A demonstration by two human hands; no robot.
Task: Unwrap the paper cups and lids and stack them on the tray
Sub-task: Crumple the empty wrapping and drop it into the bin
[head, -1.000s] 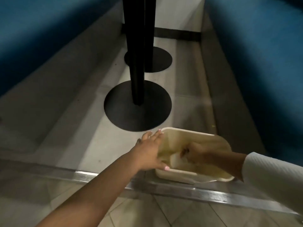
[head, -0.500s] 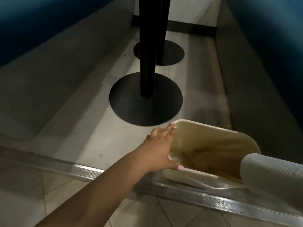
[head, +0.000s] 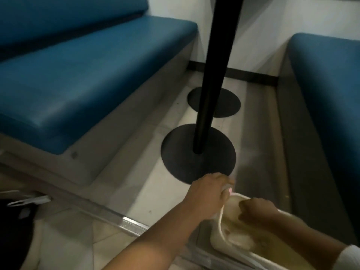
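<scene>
At bin rim, left hand grips edge, likely steadying it; beside grip, right hand curled inside, contents unclear.

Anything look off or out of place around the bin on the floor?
No cups or lids in view. The cream plastic bin sits on the floor by the black round table base, not on a table. The left hand holds its rim; the right hand reaches inside. Its inner walls look brown-stained. Nothing looks spilled.

Your open lane is the floor strip left of the black table post. Blue benches wall both sides.
</scene>
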